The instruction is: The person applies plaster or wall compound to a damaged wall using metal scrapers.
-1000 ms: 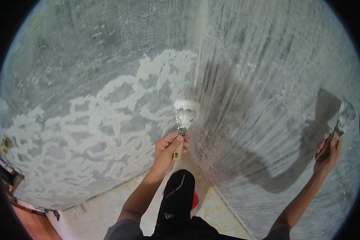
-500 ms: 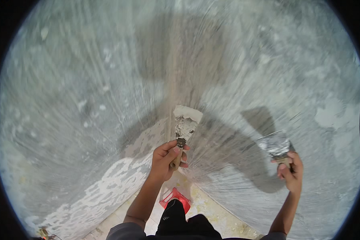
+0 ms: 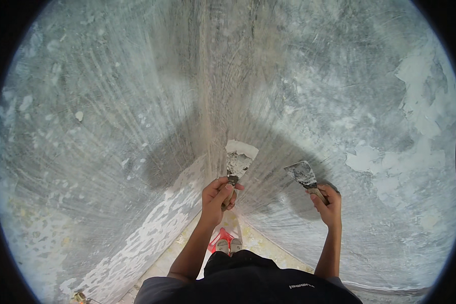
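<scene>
My left hand [image 3: 219, 201] grips a putty knife [image 3: 240, 156] by its handle, near the wall corner. White filler coats that blade's wide end, with dark, patchy residue lower down. To the right, my right hand [image 3: 328, 204] is closed round the handle of a second putty knife [image 3: 301, 173]. Its smeared grey blade points up and left toward the first one, and the two blades are apart. Behind both knives is the grey plastered wall [image 3: 370, 121]. Whether the right blade touches it I cannot tell.
Two walls meet in a vertical corner [image 3: 207, 66]. White filler patches mark the left wall [image 3: 162, 218] and the right wall's edge. Below, my feet [image 3: 228, 246] are on a red plastic stool [image 3: 219, 237], on a stained floor [image 3: 253, 238]. A small brass-coloured object [image 3: 79, 297] lies lower left.
My right hand has moved left with its putty knife, nearer the left one. My left hand has shifted slightly right. The view has tilted, bringing my feet and shirt into sight.
</scene>
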`<state>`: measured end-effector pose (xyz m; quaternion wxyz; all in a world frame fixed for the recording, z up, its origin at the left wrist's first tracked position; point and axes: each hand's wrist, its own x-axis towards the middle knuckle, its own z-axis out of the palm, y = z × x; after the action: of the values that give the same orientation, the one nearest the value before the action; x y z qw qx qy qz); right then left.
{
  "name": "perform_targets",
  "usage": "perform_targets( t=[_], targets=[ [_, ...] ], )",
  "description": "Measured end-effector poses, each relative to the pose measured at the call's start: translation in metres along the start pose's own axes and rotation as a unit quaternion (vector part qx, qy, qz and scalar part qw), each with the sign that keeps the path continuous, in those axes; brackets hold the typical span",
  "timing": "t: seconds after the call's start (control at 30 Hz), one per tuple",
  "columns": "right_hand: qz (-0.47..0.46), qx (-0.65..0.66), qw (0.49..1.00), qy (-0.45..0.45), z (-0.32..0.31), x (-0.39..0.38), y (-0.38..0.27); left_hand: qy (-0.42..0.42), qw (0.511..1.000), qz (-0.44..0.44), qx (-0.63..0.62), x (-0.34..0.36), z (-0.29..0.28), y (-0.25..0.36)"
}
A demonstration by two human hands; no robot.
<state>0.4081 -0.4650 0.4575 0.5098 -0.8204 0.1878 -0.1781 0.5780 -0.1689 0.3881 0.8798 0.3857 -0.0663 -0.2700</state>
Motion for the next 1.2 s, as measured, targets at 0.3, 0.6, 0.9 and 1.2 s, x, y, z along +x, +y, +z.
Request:
perform_targets(
  t=[0.3, 0.6, 0.9, 1.2],
  targets=[
    [-0.124, 0.085, 0.987, 0.057, -0.019, 0.022, -0.046, -0.011, 0.996, 0.032, 0.087, -0.008, 0.060, 0.001],
    [-0.453, -0.260, 0.852, 0.026, -0.042, 0.050, -0.112, -0.058, 0.988, 0.044, 0.139, -0.026, 0.076, 0.010],
    [-0.452, -0.296, 0.838, 0.076, -0.069, 0.026, -0.153, -0.111, 0.984, 0.032, 0.133, -0.012, 0.093, 0.035],
    [-0.421, -0.401, 0.804, 0.125, -0.092, -0.009, -0.195, -0.204, 0.969, 0.067, 0.119, -0.002, 0.114, 0.045]
  ],
)
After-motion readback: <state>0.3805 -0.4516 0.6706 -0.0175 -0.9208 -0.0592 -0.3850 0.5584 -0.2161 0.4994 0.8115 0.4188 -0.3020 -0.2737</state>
